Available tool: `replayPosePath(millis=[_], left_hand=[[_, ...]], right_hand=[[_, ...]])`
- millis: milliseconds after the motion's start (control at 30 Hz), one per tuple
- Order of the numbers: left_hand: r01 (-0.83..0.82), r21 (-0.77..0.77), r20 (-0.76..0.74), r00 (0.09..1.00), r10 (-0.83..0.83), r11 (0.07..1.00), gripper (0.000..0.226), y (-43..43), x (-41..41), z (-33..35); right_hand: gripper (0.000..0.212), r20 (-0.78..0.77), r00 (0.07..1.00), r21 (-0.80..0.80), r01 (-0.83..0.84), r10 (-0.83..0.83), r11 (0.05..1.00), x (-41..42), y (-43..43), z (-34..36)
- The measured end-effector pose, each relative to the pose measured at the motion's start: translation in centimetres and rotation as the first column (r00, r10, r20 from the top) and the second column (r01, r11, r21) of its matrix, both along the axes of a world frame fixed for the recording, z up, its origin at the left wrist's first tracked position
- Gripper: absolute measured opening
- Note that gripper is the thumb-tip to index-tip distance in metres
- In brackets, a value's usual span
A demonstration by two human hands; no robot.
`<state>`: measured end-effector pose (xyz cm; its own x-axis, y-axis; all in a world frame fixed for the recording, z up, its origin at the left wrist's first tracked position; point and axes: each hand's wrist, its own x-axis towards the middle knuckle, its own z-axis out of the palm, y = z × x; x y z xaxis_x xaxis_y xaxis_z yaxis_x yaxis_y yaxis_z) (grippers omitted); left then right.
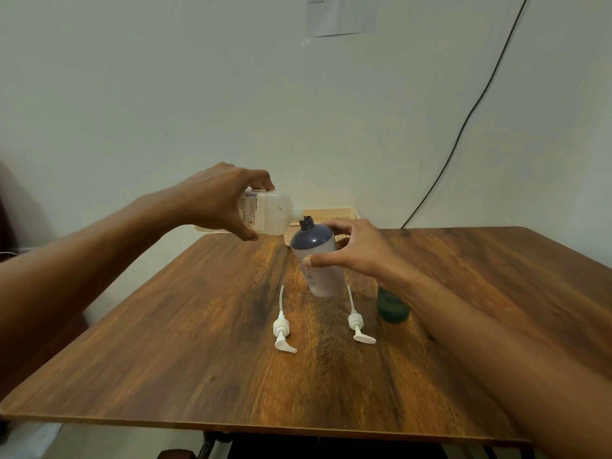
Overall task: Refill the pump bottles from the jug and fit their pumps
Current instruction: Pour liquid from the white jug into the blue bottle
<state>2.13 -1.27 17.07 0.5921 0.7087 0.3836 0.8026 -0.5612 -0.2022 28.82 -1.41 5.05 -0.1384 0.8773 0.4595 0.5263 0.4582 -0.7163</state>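
My left hand (218, 200) grips a translucent white jug (270, 212) lying sideways in the air, its spout at the open threaded neck of a grey pump bottle (313, 256). My right hand (351, 248) holds that grey bottle, which is tilted and lifted slightly above the wooden table (198, 342). Two white pumps with dip tubes lie flat on the table: one (282, 331) at the front left of the bottle, the other (357, 324) at its front right. A dark green bottle (392, 308) sits to the right, partly hidden by my right forearm.
A beige slatted basket (334, 215) stands at the table's far edge against the wall, behind the bottles. A black cable (463, 127) runs down the wall to the table's back right. The table's near edge lies close to me.
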Motion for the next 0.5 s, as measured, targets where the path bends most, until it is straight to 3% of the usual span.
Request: replayPosePath(millis=[500], left_hand=[[-0.012,-0.017,-0.001,1.000,0.012,1.000,0.085,0.15,-0.05,-0.05]], right_hand=[[0.076,-0.005,1.000,0.000,0.002,-0.002,1.000,-0.04,-0.12,-0.16]])
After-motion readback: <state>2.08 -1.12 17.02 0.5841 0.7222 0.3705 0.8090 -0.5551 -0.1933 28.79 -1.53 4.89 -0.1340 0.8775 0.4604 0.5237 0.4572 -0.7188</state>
